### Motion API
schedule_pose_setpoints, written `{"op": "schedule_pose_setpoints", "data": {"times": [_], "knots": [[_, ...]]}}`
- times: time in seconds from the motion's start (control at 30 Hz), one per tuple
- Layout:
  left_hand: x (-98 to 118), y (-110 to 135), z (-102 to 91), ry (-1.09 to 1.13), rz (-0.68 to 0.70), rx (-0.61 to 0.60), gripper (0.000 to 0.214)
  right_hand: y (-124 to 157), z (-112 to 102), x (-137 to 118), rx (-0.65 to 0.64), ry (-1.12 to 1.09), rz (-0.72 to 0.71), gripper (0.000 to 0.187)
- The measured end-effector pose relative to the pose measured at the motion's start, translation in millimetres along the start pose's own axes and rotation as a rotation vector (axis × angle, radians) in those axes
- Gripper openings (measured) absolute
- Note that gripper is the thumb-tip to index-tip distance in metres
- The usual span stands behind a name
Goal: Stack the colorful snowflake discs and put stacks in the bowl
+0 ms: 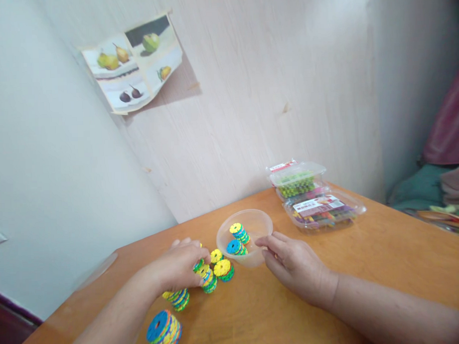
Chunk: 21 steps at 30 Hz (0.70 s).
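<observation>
My left hand is closed round a stack of coloured plastic discs on the wooden table. More disc stacks stand beside it: one yellow-topped, one just left of that, one under my wrist, and a blue-faced roll lying on its side near the front. My right hand grips the near rim of a clear plastic bowl. Two disc stacks sit inside the bowl.
Clear plastic boxes of coloured pieces stand at the back right of the table by the wall. A fruit poster hangs on the wall. Cloth and bedding lie to the right beyond the table edge.
</observation>
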<state>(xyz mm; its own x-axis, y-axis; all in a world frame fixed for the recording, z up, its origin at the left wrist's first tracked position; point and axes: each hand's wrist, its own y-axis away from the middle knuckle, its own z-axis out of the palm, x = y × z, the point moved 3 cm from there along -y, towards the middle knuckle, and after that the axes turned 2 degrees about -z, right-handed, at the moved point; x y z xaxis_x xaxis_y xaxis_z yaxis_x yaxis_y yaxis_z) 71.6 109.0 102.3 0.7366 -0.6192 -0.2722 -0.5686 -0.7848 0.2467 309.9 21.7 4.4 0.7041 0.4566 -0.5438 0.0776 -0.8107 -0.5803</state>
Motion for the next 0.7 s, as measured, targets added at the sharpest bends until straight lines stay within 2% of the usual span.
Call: {"op": "schedule_pose_setpoints", "data": {"times": [0.17,0.33,0.4,0.5,0.7], "knots": [[-1,3,-8.1,0.032,-0.014,0.012,0.033,0,1,0,0.008,-0.004,-0.003,0.03],[-9,5,-27.0,0.128,-0.066,0.104,0.031,-1,1,0,0.014,-0.003,-0.004,0.03],[-14,-1,-33.0,0.185,-0.084,0.198,0.033,-1,1,-1,0.013,-0.006,-0.005,0.029],[-14,-17,-35.4,0.235,-0.032,0.307,0.035,-1,1,0,0.008,-0.001,-0.001,0.029],[12,-46,-33.9,0.149,0.006,0.317,0.04,-1,2,1,0.02,0.0,0.0,0.03]]}}
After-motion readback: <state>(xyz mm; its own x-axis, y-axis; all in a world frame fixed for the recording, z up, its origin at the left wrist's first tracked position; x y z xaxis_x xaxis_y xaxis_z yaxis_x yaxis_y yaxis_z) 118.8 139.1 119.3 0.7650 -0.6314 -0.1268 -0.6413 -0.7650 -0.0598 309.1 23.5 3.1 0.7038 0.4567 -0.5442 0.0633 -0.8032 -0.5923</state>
